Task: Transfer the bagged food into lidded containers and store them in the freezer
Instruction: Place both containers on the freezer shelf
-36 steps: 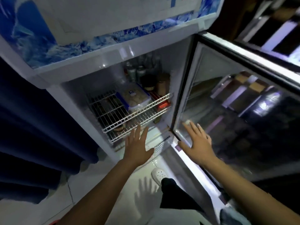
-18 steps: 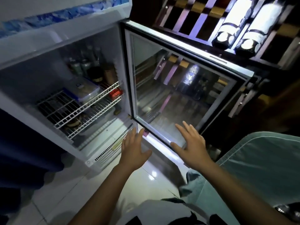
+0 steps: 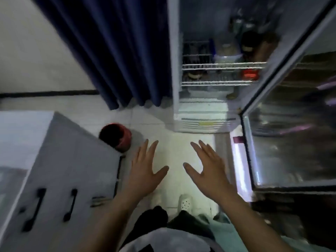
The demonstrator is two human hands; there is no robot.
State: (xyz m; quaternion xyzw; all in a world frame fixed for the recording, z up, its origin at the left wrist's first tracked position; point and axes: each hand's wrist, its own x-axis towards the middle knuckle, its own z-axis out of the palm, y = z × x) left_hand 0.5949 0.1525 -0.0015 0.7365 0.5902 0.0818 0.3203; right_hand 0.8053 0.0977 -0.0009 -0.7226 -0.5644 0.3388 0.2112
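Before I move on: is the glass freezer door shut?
Open: the glass-paned door stands swung right, white wire shelves exposed.

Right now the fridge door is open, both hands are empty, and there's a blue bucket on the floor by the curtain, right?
Almost. The head view shows the bucket is red, not blue. The rest holds: the glass door stands open, and the left hand and right hand are spread flat, holding nothing, near the dark blue curtain.

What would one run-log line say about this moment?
left hand: open, holding nothing | right hand: open, holding nothing | white glass-door freezer: door open | lidded clear plastic container: on wire shelf
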